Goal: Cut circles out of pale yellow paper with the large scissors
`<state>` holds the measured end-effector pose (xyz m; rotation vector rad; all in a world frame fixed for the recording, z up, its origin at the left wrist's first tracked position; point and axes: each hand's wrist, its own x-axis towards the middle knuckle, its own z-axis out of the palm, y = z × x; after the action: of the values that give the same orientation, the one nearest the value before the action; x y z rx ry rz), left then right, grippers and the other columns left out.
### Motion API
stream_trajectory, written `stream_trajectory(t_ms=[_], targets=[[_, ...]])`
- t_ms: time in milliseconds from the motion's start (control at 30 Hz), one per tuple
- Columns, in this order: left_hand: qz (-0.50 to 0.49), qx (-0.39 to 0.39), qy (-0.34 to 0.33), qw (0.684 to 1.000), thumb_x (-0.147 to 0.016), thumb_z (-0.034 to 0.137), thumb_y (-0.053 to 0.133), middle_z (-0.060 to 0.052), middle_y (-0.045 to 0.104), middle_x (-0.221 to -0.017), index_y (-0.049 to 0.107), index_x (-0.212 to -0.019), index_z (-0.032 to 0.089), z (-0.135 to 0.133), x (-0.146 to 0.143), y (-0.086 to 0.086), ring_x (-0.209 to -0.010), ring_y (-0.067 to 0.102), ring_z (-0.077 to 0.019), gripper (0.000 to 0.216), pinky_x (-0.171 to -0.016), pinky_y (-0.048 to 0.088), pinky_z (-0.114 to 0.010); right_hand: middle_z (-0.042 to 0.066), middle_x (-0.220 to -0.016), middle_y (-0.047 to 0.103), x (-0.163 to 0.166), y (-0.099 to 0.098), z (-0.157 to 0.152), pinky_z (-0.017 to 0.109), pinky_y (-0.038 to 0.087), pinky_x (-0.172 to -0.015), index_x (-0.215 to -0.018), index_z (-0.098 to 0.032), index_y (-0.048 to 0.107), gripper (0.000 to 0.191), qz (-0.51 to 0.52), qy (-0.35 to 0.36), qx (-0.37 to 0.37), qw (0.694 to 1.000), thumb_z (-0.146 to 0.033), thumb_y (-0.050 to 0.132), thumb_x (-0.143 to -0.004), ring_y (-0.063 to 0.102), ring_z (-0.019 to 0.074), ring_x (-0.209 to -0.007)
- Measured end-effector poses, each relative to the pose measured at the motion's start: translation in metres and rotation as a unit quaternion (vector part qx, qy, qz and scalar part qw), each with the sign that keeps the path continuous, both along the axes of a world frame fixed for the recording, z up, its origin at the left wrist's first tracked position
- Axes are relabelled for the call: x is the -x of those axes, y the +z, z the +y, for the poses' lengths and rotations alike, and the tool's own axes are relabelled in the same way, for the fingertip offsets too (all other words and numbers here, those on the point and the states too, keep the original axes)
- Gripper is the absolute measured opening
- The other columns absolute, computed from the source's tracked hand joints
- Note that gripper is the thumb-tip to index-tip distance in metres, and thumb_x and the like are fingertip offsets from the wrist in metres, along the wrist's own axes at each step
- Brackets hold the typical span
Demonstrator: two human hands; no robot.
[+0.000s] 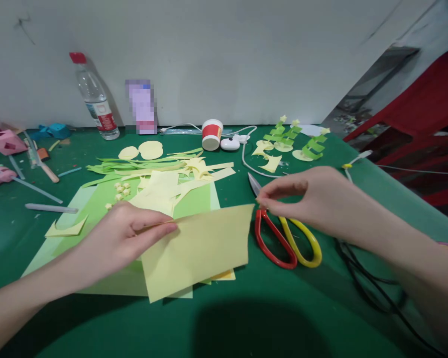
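Grey wall (246, 64) behind, green table cover (160, 330) below; paper parts and scraps are spread across it. Pale yellow sheet (201, 248) is held up front and center, over the near edge of the stacked green sheets (99, 201). Its top edge is clamped between thumb and fingers of the left hand (123, 233). Right hand (309, 194) is placed at the sheet's upper right corner, thumb and index tips close together; whether paper is pinched there can't be told. Scissors (260, 219) are left lying just below that hand.

Progress, judged from layout: 3 green spirals (313, 150) are already mounted on pale discs, each topped with a star. 2 loose discs (150, 150) are cut, nothing mounted. Small stars (118, 197) are piled loose; green strips (145, 166) lie behind, apparently unused. No cuts are visible in the held sheet; its shaping and assembly of loose parts look outstanding.
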<state>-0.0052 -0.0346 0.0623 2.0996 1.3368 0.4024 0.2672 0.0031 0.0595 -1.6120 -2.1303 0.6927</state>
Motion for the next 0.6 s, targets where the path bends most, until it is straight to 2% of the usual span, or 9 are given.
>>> stream_trajectory(t_ms=[100, 200, 267, 333, 467, 533, 600], targets=[[-0.031, 0.013, 0.082, 0.996, -0.080, 0.040, 0.052, 0.002, 0.063, -0.059, 0.069, -0.071, 0.021, 0.000, 0.010, -0.006, -0.048, 0.048, -0.0107, 0.027, -0.043, 0.034, -0.019, 0.005, -0.076, 0.071, -0.009, -0.005, 0.003, 0.035, 0.049, -0.068, -0.071, -0.022, 0.066, 0.018, 0.053, -0.049, 0.017, 0.997, -0.038, 0.058, -0.072, 0.065, 0.0234, -0.075], [-0.099, 0.034, 0.154, 0.982, -0.081, 0.040, 0.054, 0.001, 0.067, -0.071, 0.067, -0.077, 0.021, 0.001, 0.012, -0.017, -0.062, 0.057, -0.0132, 0.024, -0.053, 0.043, -0.019, 0.003, -0.095, 0.070, -0.006, -0.009, -0.001, 0.030, 0.052, -0.073, -0.087, -0.025, 0.065, 0.027, 0.163, 0.021, 0.097, 0.982, -0.047, 0.056, -0.075, 0.064, 0.0207, -0.088], [-0.165, 0.078, 0.172, 0.968, -0.081, 0.040, 0.054, 0.000, 0.068, -0.083, 0.065, -0.090, 0.022, 0.002, 0.009, -0.024, -0.073, 0.061, -0.0151, 0.023, -0.062, 0.047, -0.020, 0.001, -0.094, 0.070, 0.001, -0.010, -0.004, 0.026, 0.052, -0.073, -0.086, -0.024, 0.065, 0.021, 0.225, 0.058, 0.160, 0.959, -0.040, 0.064, -0.071, 0.064, 0.0176, -0.085], [-0.205, 0.155, 0.139, 0.956, -0.081, 0.038, 0.056, -0.002, 0.068, -0.091, 0.062, -0.100, 0.022, 0.002, 0.005, -0.027, -0.080, 0.063, -0.0165, 0.026, -0.066, 0.049, -0.021, 0.000, -0.083, 0.070, 0.009, -0.010, -0.007, 0.023, 0.052, -0.071, -0.077, -0.022, 0.065, 0.012, 0.253, 0.043, 0.179, 0.950, -0.029, 0.069, -0.067, 0.064, 0.0149, -0.076], [-0.192, 0.314, -0.001, 0.930, -0.079, 0.034, 0.059, -0.003, 0.067, -0.093, 0.062, -0.098, 0.021, -0.002, -0.009, -0.028, -0.081, 0.062, -0.0149, 0.023, -0.066, 0.048, -0.020, -0.002, -0.070, 0.068, 0.021, -0.007, -0.007, 0.020, 0.049, -0.057, -0.071, -0.021, 0.067, 0.007, 0.250, 0.028, 0.164, 0.954, -0.022, 0.070, -0.065, 0.061, 0.0121, -0.062], [-0.191, 0.342, -0.012, 0.920, -0.080, 0.038, 0.057, -0.001, 0.067, -0.087, 0.063, -0.091, 0.021, -0.005, -0.016, -0.029, -0.074, 0.060, -0.0120, 0.022, -0.061, 0.046, -0.018, -0.003, -0.068, 0.068, 0.025, -0.006, -0.008, 0.020, 0.048, -0.054, -0.070, -0.022, 0.068, 0.006, 0.253, 0.051, 0.181, 0.949, -0.021, 0.070, -0.065, 0.061, 0.0120, -0.061], [-0.196, 0.346, -0.002, 0.917, -0.083, 0.043, 0.051, 0.000, 0.063, -0.066, 0.063, -0.080, 0.017, -0.007, -0.022, -0.032, -0.059, 0.056, -0.0093, 0.029, -0.056, 0.043, -0.018, -0.003, -0.068, 0.068, 0.028, -0.006, -0.009, 0.019, 0.048, -0.053, -0.070, -0.022, 0.068, 0.005, 0.275, 0.059, 0.189, 0.941, -0.021, 0.070, -0.066, 0.062, 0.0126, -0.062]])
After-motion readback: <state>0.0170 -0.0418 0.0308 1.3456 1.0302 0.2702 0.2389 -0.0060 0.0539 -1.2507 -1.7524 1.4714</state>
